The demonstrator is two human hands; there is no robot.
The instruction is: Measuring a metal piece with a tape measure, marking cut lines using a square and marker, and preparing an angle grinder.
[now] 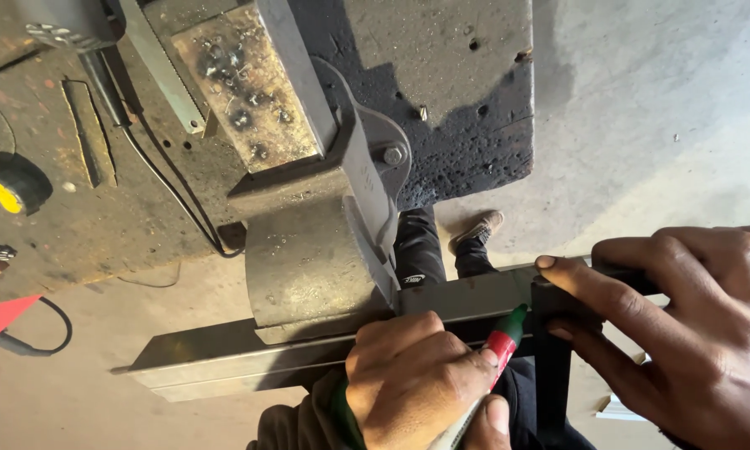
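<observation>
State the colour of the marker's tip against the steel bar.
Green, above a red band on the marker; head view shows it best.

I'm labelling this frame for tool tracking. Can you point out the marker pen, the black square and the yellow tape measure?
Red and green marker pen (503, 340): head view, on its red barrel.
Black metal try square (551, 367): head view, on its downward blade.
Yellow tape measure (1, 190): head view, on its yellow casing.

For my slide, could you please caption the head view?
Left hand marks clamped steel tube with marker; right hand holds square.
</observation>
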